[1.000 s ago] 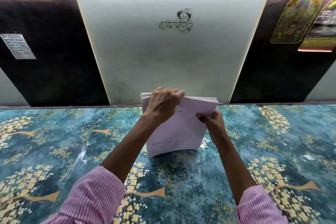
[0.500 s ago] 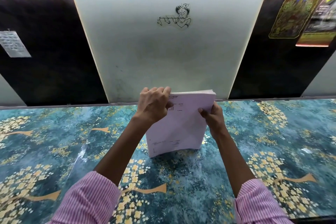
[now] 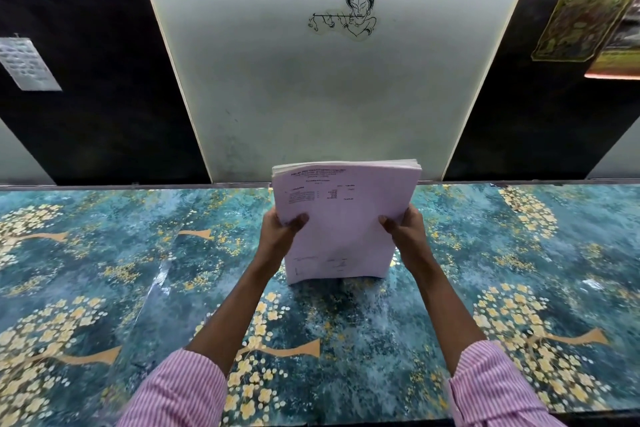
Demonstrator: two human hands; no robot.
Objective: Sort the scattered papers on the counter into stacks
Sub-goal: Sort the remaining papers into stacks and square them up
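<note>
A thick stack of pale pink printed papers [image 3: 343, 218] stands upright on its bottom edge on the blue floral counter [image 3: 138, 270], in the middle near the back wall. My left hand [image 3: 282, 232] grips the stack's left edge, thumb on the front sheet. On the opposite edge my right hand [image 3: 403, 230] grips in the same way. The top of the stack leans slightly away from me. No loose papers lie on the visible counter.
Behind the counter rises a white lit panel [image 3: 311, 87] with a small line drawing, flanked by dark wall. A white note [image 3: 26, 64] hangs at left, and colourful pictures [image 3: 585, 7] at the upper right. The counter's near edge runs along the bottom.
My left hand has slid from the top edge of the stack down to its left side. The stack now stands straighter, with its front sheet fully showing.
</note>
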